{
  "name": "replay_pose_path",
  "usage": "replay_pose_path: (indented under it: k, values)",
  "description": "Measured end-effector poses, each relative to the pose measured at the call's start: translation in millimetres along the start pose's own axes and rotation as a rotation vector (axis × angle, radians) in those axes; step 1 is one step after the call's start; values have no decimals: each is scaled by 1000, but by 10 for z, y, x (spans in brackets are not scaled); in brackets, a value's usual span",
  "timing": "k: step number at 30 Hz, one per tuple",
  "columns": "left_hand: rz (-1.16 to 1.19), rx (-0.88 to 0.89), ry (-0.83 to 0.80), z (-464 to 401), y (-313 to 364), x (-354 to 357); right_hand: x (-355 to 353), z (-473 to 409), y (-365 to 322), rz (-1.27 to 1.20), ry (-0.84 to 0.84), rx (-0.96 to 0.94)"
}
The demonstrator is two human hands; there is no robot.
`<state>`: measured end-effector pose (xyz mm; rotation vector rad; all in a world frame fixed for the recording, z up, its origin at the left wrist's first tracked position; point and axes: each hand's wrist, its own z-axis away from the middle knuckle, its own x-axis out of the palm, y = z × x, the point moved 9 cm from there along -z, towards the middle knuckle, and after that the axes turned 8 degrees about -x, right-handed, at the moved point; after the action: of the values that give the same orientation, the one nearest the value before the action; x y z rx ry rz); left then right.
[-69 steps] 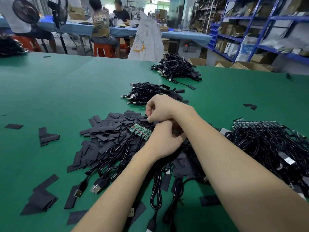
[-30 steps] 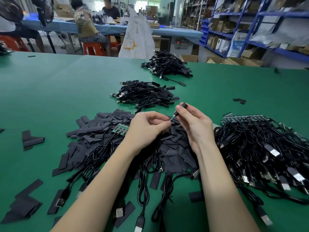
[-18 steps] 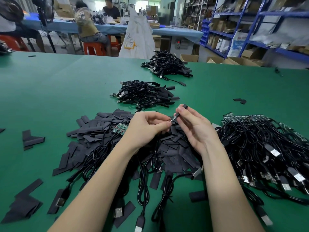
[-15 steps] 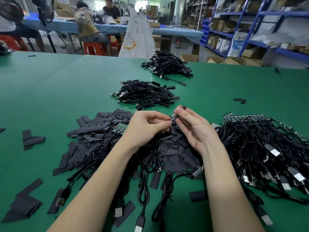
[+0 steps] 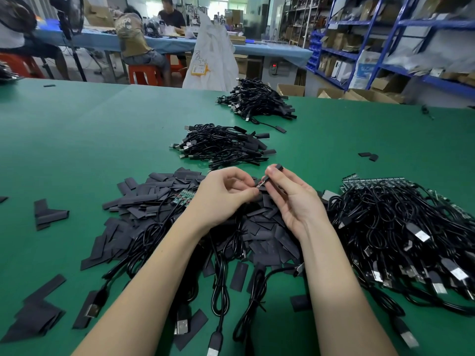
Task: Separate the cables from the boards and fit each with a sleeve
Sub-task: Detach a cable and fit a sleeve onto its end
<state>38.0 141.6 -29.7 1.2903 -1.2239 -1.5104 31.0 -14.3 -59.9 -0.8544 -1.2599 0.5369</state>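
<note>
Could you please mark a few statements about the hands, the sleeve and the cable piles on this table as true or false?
1. The right hand pinches a black sleeve between thumb and fingers. True.
2. The left hand lies flat and idle on the green table. False: it is raised over the sleeve pile, its grip pinching a cable end with a small board.
3. Two piles of sleeved cables, the nearer pile and the farther pile, lie beyond the hands. True.
4. The big tangle of cables lies to the person's left. False: it lies to the right.
5. A green board strip lies on the sleeve pile. True.
</note>
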Motion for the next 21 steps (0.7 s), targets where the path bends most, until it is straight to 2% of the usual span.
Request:
replay_pose_path:
  k: [5,18,21]
  values:
    - [21,36,14,28,61,-8,-1,-2,-10,6,9,-5]
    - [-20,119,81,29,104,-61,128,27,33,119,-129,-8]
    - [-3,119,29,33,115,-21,102,19,-3,85,-101,-24]
